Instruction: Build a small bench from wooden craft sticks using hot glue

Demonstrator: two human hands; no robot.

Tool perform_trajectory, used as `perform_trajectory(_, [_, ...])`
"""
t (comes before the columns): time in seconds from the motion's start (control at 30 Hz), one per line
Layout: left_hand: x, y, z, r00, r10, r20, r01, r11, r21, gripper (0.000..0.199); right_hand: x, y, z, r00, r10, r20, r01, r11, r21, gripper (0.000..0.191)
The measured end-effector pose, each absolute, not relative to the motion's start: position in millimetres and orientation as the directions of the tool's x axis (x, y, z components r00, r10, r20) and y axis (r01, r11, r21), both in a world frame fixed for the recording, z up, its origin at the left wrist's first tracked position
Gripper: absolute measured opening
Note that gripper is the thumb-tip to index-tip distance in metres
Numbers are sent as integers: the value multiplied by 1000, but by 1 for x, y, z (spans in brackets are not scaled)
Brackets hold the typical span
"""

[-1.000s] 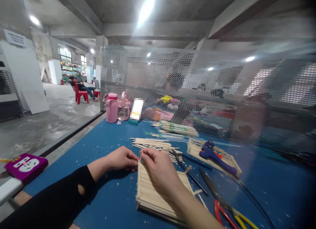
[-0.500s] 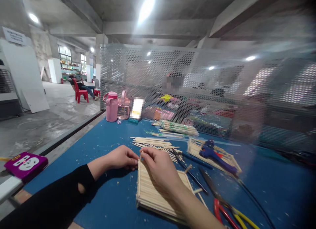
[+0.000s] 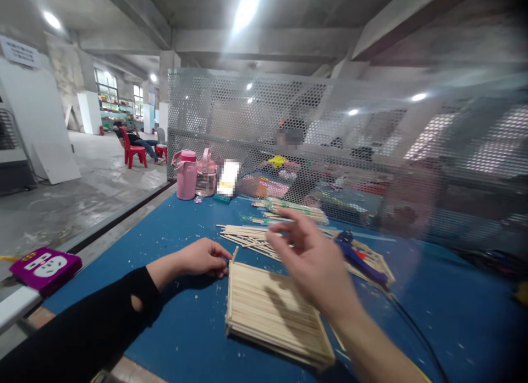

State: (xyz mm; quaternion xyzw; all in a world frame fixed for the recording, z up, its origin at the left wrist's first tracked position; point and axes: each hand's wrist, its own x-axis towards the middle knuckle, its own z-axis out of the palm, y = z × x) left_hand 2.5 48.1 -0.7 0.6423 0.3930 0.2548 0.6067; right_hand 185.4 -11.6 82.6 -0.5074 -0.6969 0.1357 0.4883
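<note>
A panel of pale wooden sticks (image 3: 268, 311) lies on the blue table, with a short stick (image 3: 235, 254) standing up at its far left corner. My left hand (image 3: 206, 257) rests beside that corner, its bent fingers touching the edge there. Above the panel's far right part, my right hand (image 3: 315, 256) is raised with thumb and fingers apart and nothing between them. Loose sticks (image 3: 247, 237) lie beyond the panel, partly behind my right hand. A blue glue gun (image 3: 363, 262) lies on another stick frame (image 3: 383, 264) to the right.
At the back are a pink thermos (image 3: 186, 176), a clear pink-lidded bottle (image 3: 206, 179), a phone (image 3: 228, 178) and bagged sticks (image 3: 297, 209), before a perforated screen (image 3: 247, 113). A purple power strip (image 3: 45, 270) is at the left. People sit beyond.
My right hand has let go at the panel's far left corner and moved right and up, opening. It now covers the tools. My left hand has barely moved.
</note>
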Motion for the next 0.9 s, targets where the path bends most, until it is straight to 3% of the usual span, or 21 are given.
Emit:
perform_trajectory(0.07, [3,49,-2,533,829,-166,206,64,977,26,202,-19,99,129,735,666,588,484,-648,41])
perform_trajectory(0.17, [3,51,-2,444,879,-172,229,74,971,31,232,-19,107,307,613,729,589,479,-651,34])
perform_trajectory(0.3, [1,53,-2,347,935,-76,263,-19,964,35,271,-6,85,416,695,587,478,382,-791,24])
perform_trajectory(0.37, [0,53,-2,301,953,-10,294,-82,952,37,283,-1,69,364,794,487,466,298,-833,20])
perform_trajectory(0.47, [2,50,1,213,973,86,314,-151,937,42,290,2,54,137,922,362,531,241,-813,23])
perform_trajectory(0.6, [7,41,11,172,967,190,190,-222,956,47,288,0,50,-109,954,280,607,287,-741,28])
perform_trajectory(0.8, [9,36,16,174,954,242,177,-273,946,43,288,-1,48,-178,958,224,691,284,-665,29])
perform_trajectory(0.9, [7,41,13,144,966,214,195,-240,951,44,289,3,50,-147,948,281,698,301,-650,37])
